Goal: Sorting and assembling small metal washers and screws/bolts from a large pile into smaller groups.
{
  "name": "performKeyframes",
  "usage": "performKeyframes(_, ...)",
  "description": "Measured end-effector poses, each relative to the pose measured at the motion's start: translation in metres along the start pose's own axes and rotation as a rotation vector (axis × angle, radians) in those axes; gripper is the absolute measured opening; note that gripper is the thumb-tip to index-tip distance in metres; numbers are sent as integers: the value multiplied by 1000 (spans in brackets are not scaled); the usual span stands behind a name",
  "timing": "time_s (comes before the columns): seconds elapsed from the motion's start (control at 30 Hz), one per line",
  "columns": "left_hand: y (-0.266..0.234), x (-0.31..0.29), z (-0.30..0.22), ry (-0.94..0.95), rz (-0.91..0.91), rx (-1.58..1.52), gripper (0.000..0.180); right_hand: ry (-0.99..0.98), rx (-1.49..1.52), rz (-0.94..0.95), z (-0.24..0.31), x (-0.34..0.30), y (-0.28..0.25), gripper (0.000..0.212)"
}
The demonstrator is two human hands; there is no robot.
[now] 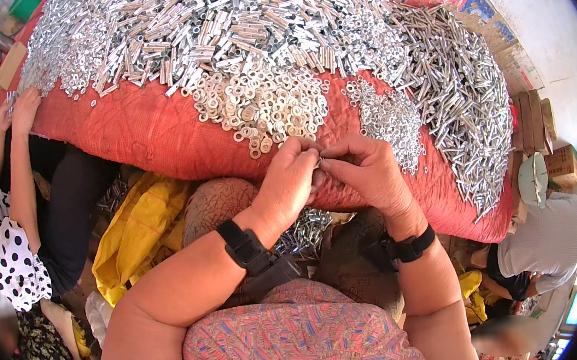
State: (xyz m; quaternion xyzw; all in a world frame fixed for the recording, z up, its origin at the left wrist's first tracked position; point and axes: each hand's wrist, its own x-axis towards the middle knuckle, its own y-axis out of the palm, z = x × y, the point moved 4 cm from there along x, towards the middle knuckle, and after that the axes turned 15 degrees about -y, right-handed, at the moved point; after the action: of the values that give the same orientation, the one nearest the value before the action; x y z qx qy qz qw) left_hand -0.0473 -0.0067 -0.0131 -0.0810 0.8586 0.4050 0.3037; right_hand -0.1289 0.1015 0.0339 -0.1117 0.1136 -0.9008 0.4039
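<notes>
Small metal piece [319, 164], pinched in closed fingertips of left hand [285, 186] and right hand [371, 172], may drop if either pinch slackens.

Tubes [235, 26]: presenting bright, glossy, smooth metal
Washers [269, 104]: presenting metal of duller sheen
Pins [455, 83]: presenting smooth, glinting metal
Pinched part [320, 163]: appearing metallic, finish being too small to tell
Red cover [133, 130]: showing rough, matt, woven cloth
Yellow sack [128, 237]: showing creased, faintly glossy plastic
Wrist straps [240, 244]: showing matt fabric
</notes>
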Motion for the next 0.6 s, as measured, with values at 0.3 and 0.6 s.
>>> performKeyframes(0.3, -2, 10, 2, 81, -118, 162, 14, 107, -255, 16, 4, 43, -51, 22)
performKeyframes(0.6, 0, 15, 4, 84, -137, 263, 14, -274, -1260, -18, -76, 107, -129, 11)
